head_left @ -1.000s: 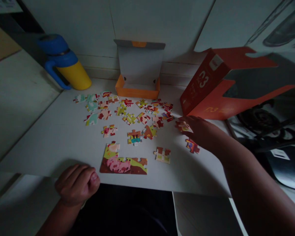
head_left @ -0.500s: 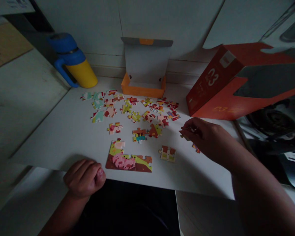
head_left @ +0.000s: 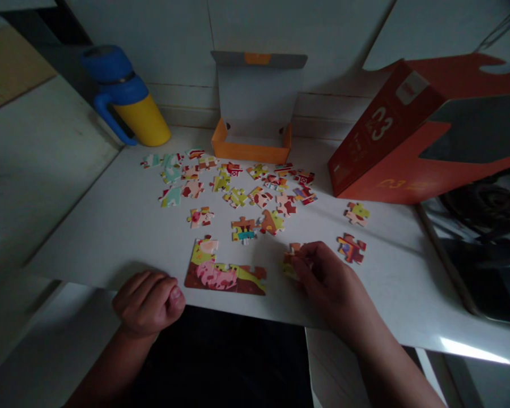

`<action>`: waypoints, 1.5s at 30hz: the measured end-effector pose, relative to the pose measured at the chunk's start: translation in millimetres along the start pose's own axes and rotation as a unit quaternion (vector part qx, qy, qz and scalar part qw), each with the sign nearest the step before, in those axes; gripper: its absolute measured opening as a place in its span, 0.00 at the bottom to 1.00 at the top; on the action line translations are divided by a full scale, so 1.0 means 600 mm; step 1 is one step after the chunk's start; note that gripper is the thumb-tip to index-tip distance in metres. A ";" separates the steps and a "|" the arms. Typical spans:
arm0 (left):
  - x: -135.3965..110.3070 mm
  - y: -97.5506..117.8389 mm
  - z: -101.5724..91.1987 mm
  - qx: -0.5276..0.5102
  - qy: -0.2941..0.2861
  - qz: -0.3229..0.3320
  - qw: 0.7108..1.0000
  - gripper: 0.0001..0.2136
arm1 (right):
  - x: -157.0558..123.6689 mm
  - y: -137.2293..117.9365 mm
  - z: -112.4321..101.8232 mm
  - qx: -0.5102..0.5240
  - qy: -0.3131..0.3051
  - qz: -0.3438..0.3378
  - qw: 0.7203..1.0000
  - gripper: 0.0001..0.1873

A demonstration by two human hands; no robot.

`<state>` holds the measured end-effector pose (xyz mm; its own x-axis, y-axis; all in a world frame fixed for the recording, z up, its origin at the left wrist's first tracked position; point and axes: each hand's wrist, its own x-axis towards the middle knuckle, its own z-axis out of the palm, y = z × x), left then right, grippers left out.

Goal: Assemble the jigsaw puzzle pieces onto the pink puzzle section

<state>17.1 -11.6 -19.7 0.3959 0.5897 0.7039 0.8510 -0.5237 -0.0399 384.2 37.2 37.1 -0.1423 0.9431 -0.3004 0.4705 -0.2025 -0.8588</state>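
Observation:
My right hand (head_left: 325,275) pinches a puzzle piece (head_left: 289,262) with brown and yellow-green on it, low over the white table. The fingertips hide part of that piece. Left of it, near the front edge, lies a joined corner section (head_left: 221,276) of the puzzle, with a pink spotted body on brown ground. My left hand (head_left: 148,303) is curled into a fist beside this section, with nothing seen in it. A brown and teal piece (head_left: 243,229) and a brown and green piece (head_left: 272,221) lie just above the section. Another loose piece (head_left: 200,217) is farther left.
Several loose pieces (head_left: 237,196) are spread across the back of the table. Two more, a green one (head_left: 357,213) and a red one (head_left: 352,249), lie at the right. Behind stand an open orange box (head_left: 250,152), a blue-yellow jug (head_left: 147,122) and a tall red box (head_left: 378,147).
My right hand has moved left and toward me, to where a piece with a pale fence lay. The two pieces at the right are now uncovered. My left hand stays in place.

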 end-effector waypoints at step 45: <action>0.003 0.005 -0.002 0.002 -0.004 -0.005 1.000 0.05 | -0.033 -0.001 0.112 -0.374 0.199 -0.216 0.880 0.11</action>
<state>19.8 -12.8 -17.8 0.3912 0.5999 0.6979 0.8561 -0.5156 -0.0366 328.1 0.9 15.4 -0.2026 0.9374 0.2832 0.9101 0.2870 -0.2988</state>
